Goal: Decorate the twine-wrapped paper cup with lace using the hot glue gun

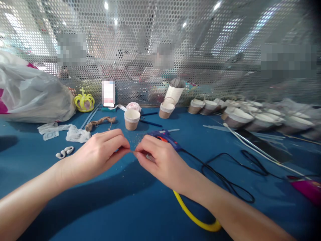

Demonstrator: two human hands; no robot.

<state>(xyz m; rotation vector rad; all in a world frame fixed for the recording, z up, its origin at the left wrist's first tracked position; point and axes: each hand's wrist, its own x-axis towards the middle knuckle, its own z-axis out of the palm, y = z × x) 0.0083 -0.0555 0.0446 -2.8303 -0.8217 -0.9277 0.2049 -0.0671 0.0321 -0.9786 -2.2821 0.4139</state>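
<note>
My left hand (105, 149) and my right hand (160, 160) meet above the middle of the table, fingertips almost touching. Both are closed in a pinch on a thin brownish strand (132, 151), of which only a tiny length shows between the fingers; it looks like twine. Just beyond them stands a small paper cup (132, 119) with a white upper band and a brown wrapped lower part. A blue glue gun (165, 136) with an orange trigger lies right behind my right hand, partly covered by it. Left of the cup is a bundle of brown twine (100, 123).
Several wrapped cups with handles (238, 117) crowd the right side. A black cable (225, 180) loops across the blue table (100, 214). A yellow curved strip (193, 216) lies under my right forearm. White earbuds (64, 152), lace (77, 134), a phone (108, 93) and a plastic bag (32, 93) are left.
</note>
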